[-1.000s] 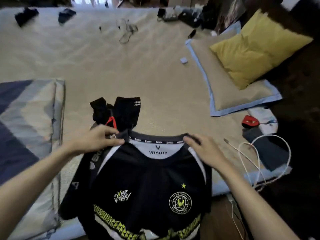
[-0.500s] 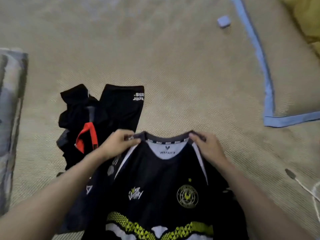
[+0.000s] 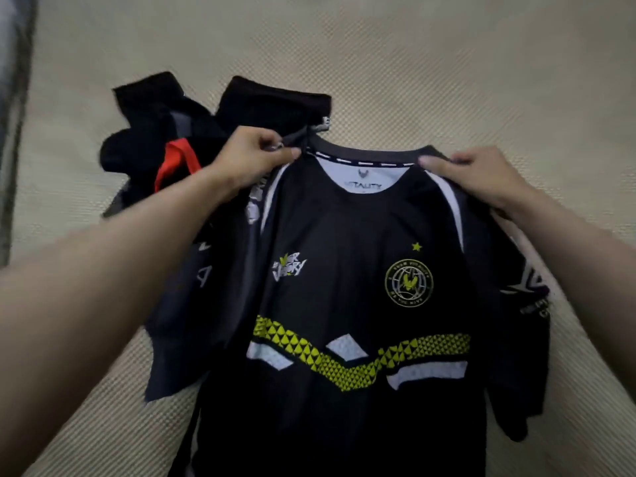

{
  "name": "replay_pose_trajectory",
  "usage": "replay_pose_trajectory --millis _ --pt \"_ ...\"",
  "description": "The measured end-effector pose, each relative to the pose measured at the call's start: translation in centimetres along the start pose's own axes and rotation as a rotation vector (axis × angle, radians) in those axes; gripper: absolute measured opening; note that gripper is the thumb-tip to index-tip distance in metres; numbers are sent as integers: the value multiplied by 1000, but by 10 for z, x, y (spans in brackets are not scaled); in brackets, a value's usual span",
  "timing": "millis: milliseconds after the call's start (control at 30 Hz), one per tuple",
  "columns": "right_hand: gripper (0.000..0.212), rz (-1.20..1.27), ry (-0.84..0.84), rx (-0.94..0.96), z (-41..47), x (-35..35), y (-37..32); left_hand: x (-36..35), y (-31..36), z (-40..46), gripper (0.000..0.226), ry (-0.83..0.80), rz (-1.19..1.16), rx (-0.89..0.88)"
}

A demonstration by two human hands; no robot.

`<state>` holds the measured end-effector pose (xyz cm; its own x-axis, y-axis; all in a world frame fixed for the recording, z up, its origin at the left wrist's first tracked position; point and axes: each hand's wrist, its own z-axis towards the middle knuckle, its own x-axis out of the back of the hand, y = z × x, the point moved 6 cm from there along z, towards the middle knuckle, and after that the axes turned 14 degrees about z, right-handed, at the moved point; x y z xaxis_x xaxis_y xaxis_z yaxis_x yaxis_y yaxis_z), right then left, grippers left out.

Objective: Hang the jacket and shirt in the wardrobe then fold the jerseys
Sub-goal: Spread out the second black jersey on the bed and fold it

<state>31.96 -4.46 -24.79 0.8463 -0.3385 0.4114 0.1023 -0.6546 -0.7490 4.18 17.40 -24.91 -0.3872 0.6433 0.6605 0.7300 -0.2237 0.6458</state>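
Note:
A black jersey (image 3: 347, 280) with a yellow patterned band, a round crest and a white inner collar lies front side up on the beige bed cover (image 3: 447, 63). My left hand (image 3: 254, 156) pinches its left shoulder beside the collar. My right hand (image 3: 478, 177) grips the right shoulder seam. A second black jersey (image 3: 192, 132) with a red trim lies crumpled behind my left hand, partly under the first one.
A blue-grey folded blanket edge (image 3: 13, 98) runs along the far left. The beige cover stretches beyond and to both sides of the jerseys.
The view has dropped closer to the bed. Both hands have carried the jersey forward by its shoulders, and more of it now lies spread on the cover.

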Motion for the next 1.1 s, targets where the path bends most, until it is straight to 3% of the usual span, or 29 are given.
replay_pose_trajectory --millis 67,133,200,267,367,467,567,667,833,900,1000,1100 --pt "55 21 -227 -211 -27 5 14 -4 4 -20 35 75 219 14" --pt "45 3 -407 -367 -57 13 33 -15 14 -59 52 229 607 25" --pt "39 -1 -516 -483 -88 22 53 -34 47 -107 59 413 874 -121" --pt "41 28 -547 -563 -113 31 75 -75 80 -148 63 368 864 -358" --pt "29 118 -459 -605 -126 51 97 -157 106 -185 71 45 866 -561" --pt "48 107 -288 -476 -130 78 112 -216 108 -198 71 -118 884 -592" --pt "24 156 -44 -336 -139 100 109 -238 105 -199 72 -119 905 -549" --pt "24 161 94 -281 -148 122 125 -241 106 -201 72 -114 948 -529" --pt "19 75 -125 -505 -185 126 151 -245 112 -203 75 -101 1025 -487" --pt "28 96 -78 -519 -190 138 161 -246 116 -205 78 -105 1054 -464" --pt "60 180 119 -469 -194 159 171 -249 120 -208 80 -116 1076 -444" --pt "46 302 264 -380 -196 170 170 -250 123 -209 83 -113 1091 -423"
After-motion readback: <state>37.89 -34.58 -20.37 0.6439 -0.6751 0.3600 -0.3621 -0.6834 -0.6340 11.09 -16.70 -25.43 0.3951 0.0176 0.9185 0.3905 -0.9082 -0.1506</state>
